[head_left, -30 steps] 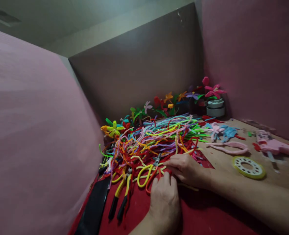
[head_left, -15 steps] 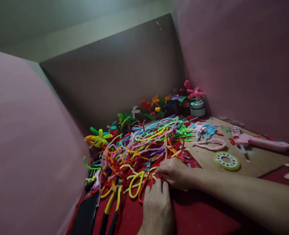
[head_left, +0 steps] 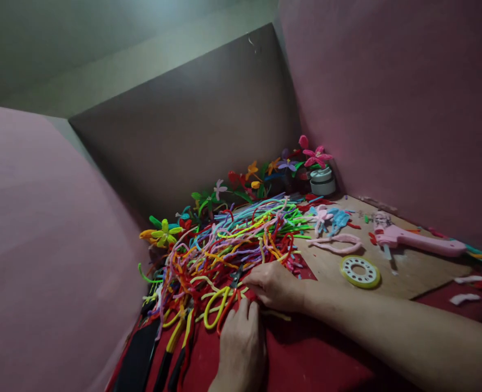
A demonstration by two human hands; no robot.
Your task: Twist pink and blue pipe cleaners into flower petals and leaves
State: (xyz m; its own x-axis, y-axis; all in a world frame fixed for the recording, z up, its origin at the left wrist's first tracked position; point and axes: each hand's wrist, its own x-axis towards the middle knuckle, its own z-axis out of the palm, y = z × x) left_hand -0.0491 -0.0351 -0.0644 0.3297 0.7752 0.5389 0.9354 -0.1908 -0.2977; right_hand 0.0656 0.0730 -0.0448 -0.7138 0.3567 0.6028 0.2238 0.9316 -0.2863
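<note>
My left hand [head_left: 242,336] rests palm down on the red cloth [head_left: 298,354], its fingers bent beside the scissors' orange-red handle. Just right of the scissors [head_left: 217,307], my right hand [head_left: 274,284] has its fingers closed together near the front of the pile of coloured pipe cleaners [head_left: 233,234]. What either hand holds is hidden or too small to make out. A pale yellow strip [head_left: 277,314] sticks out below my right hand.
Yellow-and-black pliers [head_left: 174,340] and a black flat object [head_left: 137,356] lie at the left. A pink glue gun [head_left: 420,239] and a tape roll [head_left: 360,271] lie on the brown board [head_left: 326,264]. Pipe-cleaner flowers [head_left: 165,234] line the back.
The whole view has shifted, so the things appear farther left. My hands stay close together by the scissors, and more of the pale yellow strip shows below my right hand.
</note>
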